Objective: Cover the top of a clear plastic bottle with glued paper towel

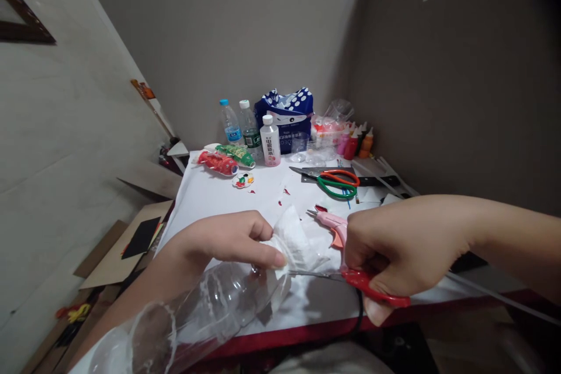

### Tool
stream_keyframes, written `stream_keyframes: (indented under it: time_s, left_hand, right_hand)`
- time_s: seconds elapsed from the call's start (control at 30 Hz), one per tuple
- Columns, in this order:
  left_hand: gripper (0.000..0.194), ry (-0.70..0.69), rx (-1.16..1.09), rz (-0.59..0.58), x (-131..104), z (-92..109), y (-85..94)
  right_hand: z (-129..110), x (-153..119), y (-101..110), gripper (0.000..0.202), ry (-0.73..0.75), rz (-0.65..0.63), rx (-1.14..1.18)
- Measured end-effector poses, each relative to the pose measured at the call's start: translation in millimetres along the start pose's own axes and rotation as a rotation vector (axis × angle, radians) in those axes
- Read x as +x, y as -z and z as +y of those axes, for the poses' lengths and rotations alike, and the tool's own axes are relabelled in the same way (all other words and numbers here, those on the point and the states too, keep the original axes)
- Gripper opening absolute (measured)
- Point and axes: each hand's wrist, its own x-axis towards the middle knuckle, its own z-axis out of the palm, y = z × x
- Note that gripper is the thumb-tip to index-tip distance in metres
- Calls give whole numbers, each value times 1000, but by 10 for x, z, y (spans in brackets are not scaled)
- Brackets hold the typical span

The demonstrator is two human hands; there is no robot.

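Observation:
My left hand [239,239] is closed, pinching crumpled thin white material [291,242], tissue or cloth, gathered at the end of a clear plastic bottle [219,292]. The bottle lies tilted toward me under the left forearm. My right hand [394,251] grips red-handled scissors [363,283], whose blades reach left to the edge of the white material at my left thumb. How far the blades are apart I cannot tell. Just behind the right hand lies a pink glue gun [331,222], partly hidden by it.
On the white-covered table [201,198] lie large shears [337,181] with red and green handles. Farther back stand several bottles [270,143], a blue bag [287,120], paint bottles [350,146] and two fish-shaped crafts [219,163]. Cardboard boxes [118,251] are at the left.

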Motion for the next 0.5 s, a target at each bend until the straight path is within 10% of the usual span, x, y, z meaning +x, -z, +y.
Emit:
stream_keyframes:
  time_s: [0.5]
  left_hand:
    - [32,-6,74,-51,30,35,24]
  right_hand:
    - [34,49,4,23,37,0,-6]
